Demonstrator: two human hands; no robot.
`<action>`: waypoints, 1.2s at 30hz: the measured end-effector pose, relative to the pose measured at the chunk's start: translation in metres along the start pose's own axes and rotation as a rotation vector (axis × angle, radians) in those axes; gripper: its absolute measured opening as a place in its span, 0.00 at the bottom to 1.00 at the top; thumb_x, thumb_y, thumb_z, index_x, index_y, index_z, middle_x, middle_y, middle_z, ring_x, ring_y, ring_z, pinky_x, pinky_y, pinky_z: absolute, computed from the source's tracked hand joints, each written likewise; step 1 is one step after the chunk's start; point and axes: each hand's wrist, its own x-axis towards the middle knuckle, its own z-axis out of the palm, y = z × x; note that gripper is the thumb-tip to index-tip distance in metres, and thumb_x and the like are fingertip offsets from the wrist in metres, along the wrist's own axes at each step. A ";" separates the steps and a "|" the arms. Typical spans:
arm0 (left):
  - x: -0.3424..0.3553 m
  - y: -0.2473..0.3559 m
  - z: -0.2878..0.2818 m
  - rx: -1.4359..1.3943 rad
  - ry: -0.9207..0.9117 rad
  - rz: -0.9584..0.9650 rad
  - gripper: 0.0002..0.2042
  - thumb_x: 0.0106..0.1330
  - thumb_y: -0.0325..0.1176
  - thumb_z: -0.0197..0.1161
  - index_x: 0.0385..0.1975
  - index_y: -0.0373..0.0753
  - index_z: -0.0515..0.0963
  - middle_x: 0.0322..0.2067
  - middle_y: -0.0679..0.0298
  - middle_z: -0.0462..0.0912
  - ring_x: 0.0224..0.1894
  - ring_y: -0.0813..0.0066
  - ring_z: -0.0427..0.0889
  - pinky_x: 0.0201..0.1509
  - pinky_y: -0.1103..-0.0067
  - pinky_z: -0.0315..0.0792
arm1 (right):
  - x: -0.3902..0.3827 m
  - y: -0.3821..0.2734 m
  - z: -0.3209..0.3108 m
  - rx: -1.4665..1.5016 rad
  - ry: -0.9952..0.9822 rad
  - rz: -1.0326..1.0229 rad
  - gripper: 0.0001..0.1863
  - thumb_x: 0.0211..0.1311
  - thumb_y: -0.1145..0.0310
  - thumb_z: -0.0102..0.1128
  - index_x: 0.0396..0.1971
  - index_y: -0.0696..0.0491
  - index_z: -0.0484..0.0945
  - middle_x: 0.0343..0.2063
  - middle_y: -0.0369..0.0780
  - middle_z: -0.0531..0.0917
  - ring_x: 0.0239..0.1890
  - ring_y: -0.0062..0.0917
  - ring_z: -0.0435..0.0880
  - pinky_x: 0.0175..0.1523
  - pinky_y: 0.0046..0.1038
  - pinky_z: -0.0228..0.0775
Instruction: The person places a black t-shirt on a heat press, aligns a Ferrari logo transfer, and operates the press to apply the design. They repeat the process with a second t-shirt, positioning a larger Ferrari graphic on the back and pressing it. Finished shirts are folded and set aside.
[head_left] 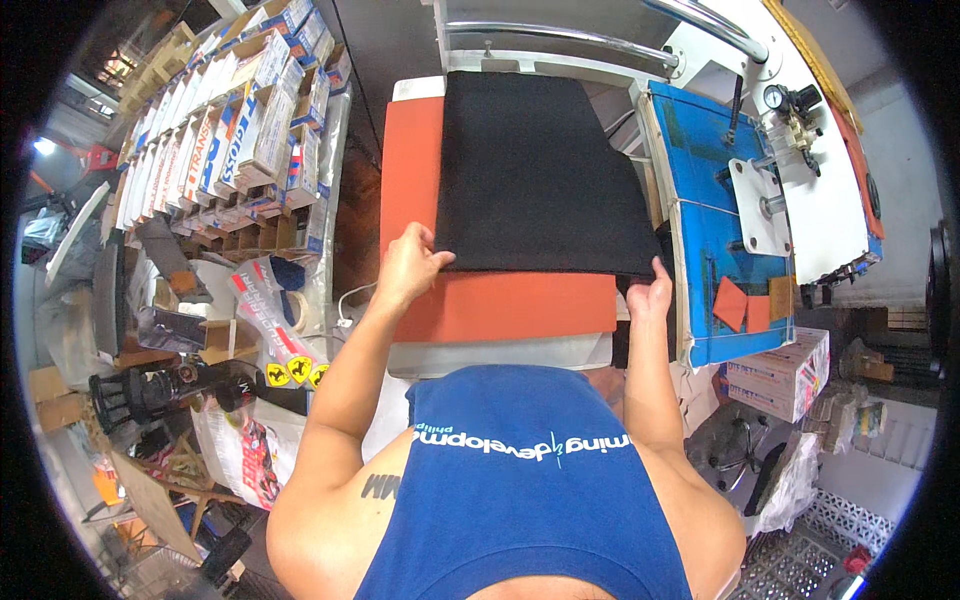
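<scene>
A black felt-like sheet of fabric (536, 170) lies over an orange-red pad (500, 310) on a white press platen (500, 356). My left hand (414, 260) is at the sheet's lower left corner, its fingertips closed on the edge. My right hand (648, 293) pinches the lower right corner, some of its fingers hidden under the sheet. The pad shows around the sheet's left side and along its front.
A white press machine (815, 180) with a pressure gauge (773, 98) and a blue board (720, 330) bearing orange pieces stands at the right. Long boxes (240, 140) are stacked at the left. Metal rails (560, 35) cross behind the pad. A carton (770, 375) sits lower right.
</scene>
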 end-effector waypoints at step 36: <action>0.299 0.030 0.015 0.617 0.336 0.597 0.19 0.77 0.46 0.51 0.60 0.45 0.79 0.63 0.62 0.78 0.66 0.54 0.74 0.68 0.30 0.53 | 0.135 0.031 0.239 -1.664 -0.366 -1.077 0.21 0.63 0.55 0.69 0.47 0.55 0.85 0.42 0.48 0.87 0.48 0.44 0.86 0.56 0.38 0.75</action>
